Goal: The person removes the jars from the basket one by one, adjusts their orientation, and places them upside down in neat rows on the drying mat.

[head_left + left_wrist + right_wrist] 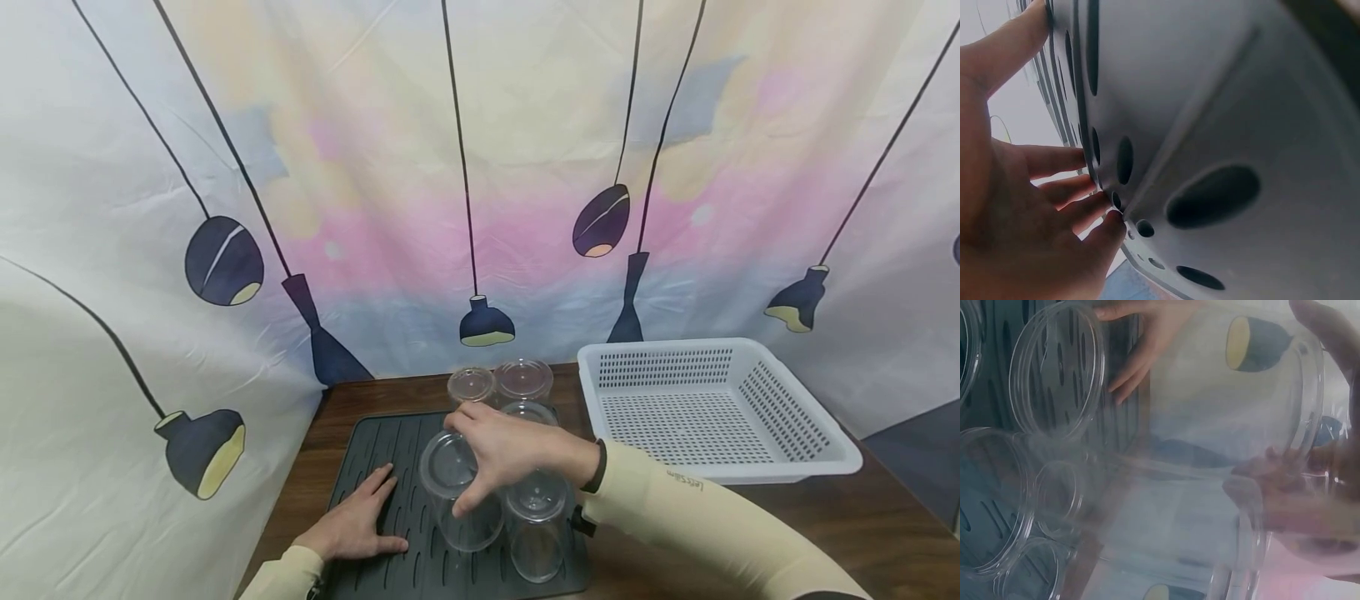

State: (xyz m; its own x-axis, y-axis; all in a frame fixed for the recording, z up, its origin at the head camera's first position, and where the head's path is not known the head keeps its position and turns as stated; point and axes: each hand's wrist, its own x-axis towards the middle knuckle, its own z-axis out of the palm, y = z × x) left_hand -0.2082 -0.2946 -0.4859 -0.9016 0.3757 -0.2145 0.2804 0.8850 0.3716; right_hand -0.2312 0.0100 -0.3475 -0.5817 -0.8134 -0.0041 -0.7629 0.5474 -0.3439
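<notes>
— Starting nearest to us, what do we see?

— Our left hand (356, 523) lies flat, fingers straight and spread, on the dark grey ridged drying mat (382, 442). Just beside it, our right hand (501, 454) curls its fingers round a clear plastic cup (459, 492), which sits tilted on the mat.

— And beside that cup?

— We see another clear cup (536, 525) standing touching it, at the mat's near edge.

— Farther back?

— We find three more clear cups (498, 382) clustered at the mat's far edge, then a white perforated basket (712, 408) on the brown table (862, 517), right of the mat.
</notes>
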